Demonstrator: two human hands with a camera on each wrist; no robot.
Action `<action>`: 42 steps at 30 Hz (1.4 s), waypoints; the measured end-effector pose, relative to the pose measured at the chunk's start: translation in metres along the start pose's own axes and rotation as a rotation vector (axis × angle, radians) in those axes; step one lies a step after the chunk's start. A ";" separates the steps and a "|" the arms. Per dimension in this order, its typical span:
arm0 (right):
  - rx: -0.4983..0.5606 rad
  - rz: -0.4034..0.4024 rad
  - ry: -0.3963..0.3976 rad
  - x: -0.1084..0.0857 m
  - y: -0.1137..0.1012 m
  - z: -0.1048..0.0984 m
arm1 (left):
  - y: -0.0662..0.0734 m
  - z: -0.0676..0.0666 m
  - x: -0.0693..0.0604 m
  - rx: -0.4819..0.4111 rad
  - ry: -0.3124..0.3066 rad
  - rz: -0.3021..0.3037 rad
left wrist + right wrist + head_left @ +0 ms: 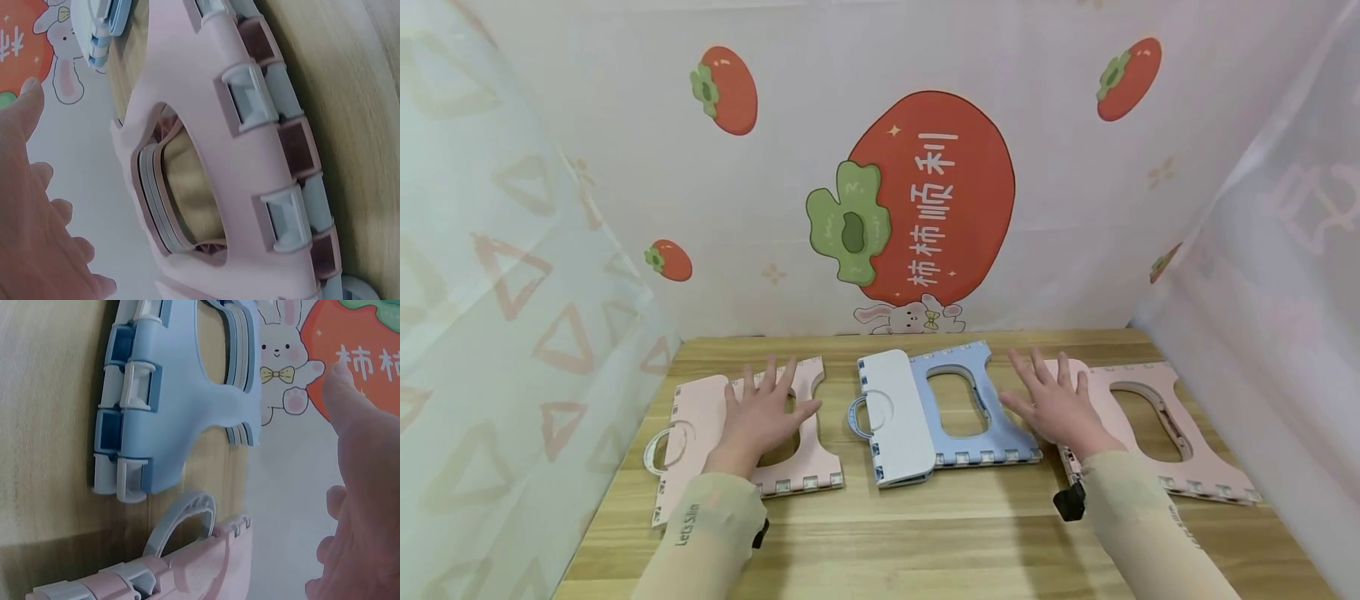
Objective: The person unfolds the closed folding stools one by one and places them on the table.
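Observation:
Three folded plastic pieces with hinges lie flat on the table. The left pink one (700,408) has a white loop handle; my left hand (763,421) hovers over it, fingers spread. In the middle lies the blue and white one (898,417), its blue handle to the left. My right hand (1060,408), fingers spread, is over the left part of the right pink one (1120,367) and grips nothing. In the left wrist view, the left hand (37,219) is apart from the pink piece (244,162). The right wrist view shows the right hand (369,469) beside the blue piece (169,406).
A wood-grain table (895,550) carries all three pieces. Behind it hangs a white backdrop (775,200) printed with red persimmons and a rabbit. Pale sheets (512,317) with triangle prints hang at the left, and another sheet (1285,250) at the right.

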State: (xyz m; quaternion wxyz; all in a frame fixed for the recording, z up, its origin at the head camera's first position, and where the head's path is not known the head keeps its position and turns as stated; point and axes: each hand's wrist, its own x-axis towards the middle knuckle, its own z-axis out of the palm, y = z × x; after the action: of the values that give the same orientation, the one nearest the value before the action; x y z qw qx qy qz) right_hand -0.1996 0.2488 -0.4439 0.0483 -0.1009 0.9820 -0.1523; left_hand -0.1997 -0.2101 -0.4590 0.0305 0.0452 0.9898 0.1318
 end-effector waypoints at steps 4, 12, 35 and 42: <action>0.029 -0.052 0.007 -0.002 -0.005 0.003 | 0.010 0.003 0.003 -0.018 -0.027 0.021; 0.014 -0.155 -0.004 -0.008 -0.018 0.014 | 0.030 0.010 0.007 -0.055 -0.046 0.076; 0.069 -0.335 -0.182 -0.012 -0.038 0.049 | 0.073 0.028 0.005 -0.359 -0.215 0.156; 0.003 -0.381 -0.156 -0.016 -0.040 0.054 | 0.081 0.033 0.006 -0.422 -0.274 0.112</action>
State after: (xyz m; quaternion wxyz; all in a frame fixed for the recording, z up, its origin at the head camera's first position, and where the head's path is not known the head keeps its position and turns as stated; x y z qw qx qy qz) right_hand -0.1704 0.1998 -0.4815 0.0947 -0.2961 0.9382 -0.1520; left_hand -0.1964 -0.1228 -0.4694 0.1655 0.1101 0.9230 0.3295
